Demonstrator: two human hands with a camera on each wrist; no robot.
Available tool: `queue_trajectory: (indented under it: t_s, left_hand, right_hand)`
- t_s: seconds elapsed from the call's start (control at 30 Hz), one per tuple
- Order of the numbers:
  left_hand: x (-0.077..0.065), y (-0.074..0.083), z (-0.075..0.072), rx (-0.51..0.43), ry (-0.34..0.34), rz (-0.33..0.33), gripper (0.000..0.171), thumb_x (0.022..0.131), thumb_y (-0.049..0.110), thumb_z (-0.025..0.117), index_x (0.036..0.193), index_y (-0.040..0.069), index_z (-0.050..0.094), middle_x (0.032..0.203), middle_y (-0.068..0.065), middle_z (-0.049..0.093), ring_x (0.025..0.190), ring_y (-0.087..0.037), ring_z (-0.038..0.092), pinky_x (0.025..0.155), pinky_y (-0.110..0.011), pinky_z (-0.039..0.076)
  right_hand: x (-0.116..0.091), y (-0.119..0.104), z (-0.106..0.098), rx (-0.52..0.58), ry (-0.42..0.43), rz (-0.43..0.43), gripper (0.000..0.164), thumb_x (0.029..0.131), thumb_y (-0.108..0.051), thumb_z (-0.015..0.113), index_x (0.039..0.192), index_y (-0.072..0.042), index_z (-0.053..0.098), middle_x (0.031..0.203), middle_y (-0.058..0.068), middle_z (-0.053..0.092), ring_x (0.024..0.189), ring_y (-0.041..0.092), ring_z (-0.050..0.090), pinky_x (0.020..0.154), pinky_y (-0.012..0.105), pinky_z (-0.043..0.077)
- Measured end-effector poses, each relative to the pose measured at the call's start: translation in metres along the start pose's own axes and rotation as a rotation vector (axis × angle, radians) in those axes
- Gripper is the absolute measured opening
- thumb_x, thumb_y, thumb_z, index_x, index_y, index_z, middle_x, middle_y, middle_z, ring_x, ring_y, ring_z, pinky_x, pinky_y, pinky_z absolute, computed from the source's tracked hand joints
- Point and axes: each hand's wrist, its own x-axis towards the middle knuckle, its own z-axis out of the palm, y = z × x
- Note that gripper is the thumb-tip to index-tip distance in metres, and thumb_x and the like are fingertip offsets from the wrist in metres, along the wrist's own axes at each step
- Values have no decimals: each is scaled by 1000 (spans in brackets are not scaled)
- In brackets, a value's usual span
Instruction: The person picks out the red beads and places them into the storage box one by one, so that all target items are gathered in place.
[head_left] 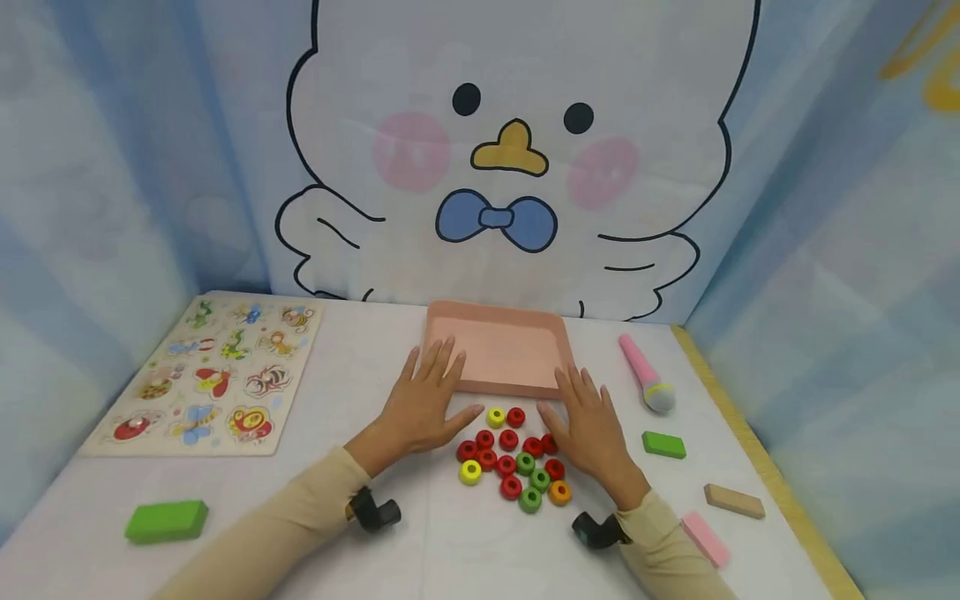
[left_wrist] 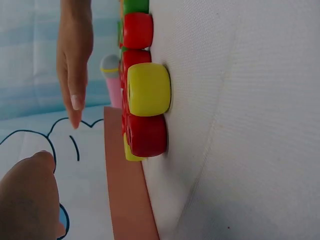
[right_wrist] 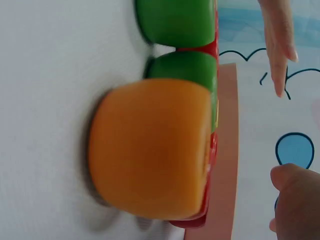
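A loose cluster of round wooden beads with holes lies on the white table: red beads point(head_left: 508, 440), green beads point(head_left: 525, 463), yellow beads point(head_left: 470, 472) and one orange bead point(head_left: 559, 493). My left hand point(head_left: 422, 410) is held flat to the left of the cluster, fingers straight and thumb spread toward it. On the other side, my right hand point(head_left: 594, 429) has its fingers extended too, close beside the red beads. Neither hand holds anything. Behind the beads stands a shallow pink tray point(head_left: 517, 389). Close up, the right wrist view shows the orange bead point(right_wrist: 150, 150).
At left lie an insect picture puzzle board point(head_left: 225, 375) and a green block point(head_left: 167, 522). A pink toy microphone point(head_left: 641, 367), a smaller green block point(head_left: 663, 444), a wooden block point(head_left: 734, 501) and a pink block point(head_left: 705, 539) lie at right. A printed curtain point(head_left: 510, 275) hangs behind.
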Motion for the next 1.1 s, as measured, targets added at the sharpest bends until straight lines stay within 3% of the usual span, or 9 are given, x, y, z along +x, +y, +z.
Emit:
queue_trajectory:
  t_s: [0.1,0.2,0.37,0.47,0.53,0.67,0.9,1.0,1.1]
  left_hand:
    - [0,-5,2,-17,8,-7,87,96,65,35,156,3,23,161,-19,13,148,-33,11,119,-53,2]
    - [3,-16,5,-143,39,-61,81,100,58,37,155,1,22,161,-21,14,147,-34,14,119,-52,7]
    - [14,-45,18,-680,124,-347,65,105,35,41,154,-2,21,159,-21,19,145,-33,21,118,-45,18]
    - [21,-57,30,-988,203,-470,58,104,23,44,153,-3,25,156,-21,28,142,-33,30,116,-41,26]
    - [24,-61,36,-1092,245,-487,55,103,17,46,151,-3,30,152,-20,35,140,-31,35,115,-38,29]
    - [24,-63,42,-1140,321,-475,47,101,12,52,145,-2,43,145,-17,47,137,-28,40,114,-37,31]
    - [14,-56,46,-1172,332,-501,44,100,13,55,142,1,50,141,-14,52,135,-26,43,112,-37,34]
    - [12,-52,51,-1181,324,-499,43,100,12,56,141,1,50,141,-13,52,135,-24,43,112,-36,34]
    - [12,-49,56,-1191,333,-481,43,100,12,56,141,1,50,141,-13,52,135,-24,43,112,-36,33]
  right_hand:
    - [2,-1,-3,8,-6,2,72,99,-43,53,155,-6,28,160,18,22,146,38,16,116,60,14]
    - [5,-2,-11,72,35,-1,69,100,-39,54,154,-5,30,159,18,24,144,37,22,114,58,22]
    - [7,2,-19,274,124,-91,49,97,-20,63,141,-2,51,141,16,52,126,33,51,101,50,46]
    - [3,10,-17,385,17,-143,36,93,-9,68,128,-2,62,126,12,62,113,29,60,91,44,54]
    - [1,14,-14,446,-90,-166,32,91,-5,69,123,-3,66,121,9,64,110,27,62,88,41,56]
    - [1,18,-6,511,-202,-194,26,91,-7,69,117,-4,69,113,5,67,103,23,64,87,34,56]
    - [9,8,-21,489,-164,-167,23,89,-8,73,111,-4,71,104,0,67,98,20,65,83,31,58]
    - [34,-12,-30,494,-170,-181,28,89,-8,72,116,-1,69,108,4,67,101,23,64,86,35,57]
    - [76,-41,-25,469,-231,-226,28,91,-9,70,118,0,69,110,7,67,103,23,64,90,36,55]
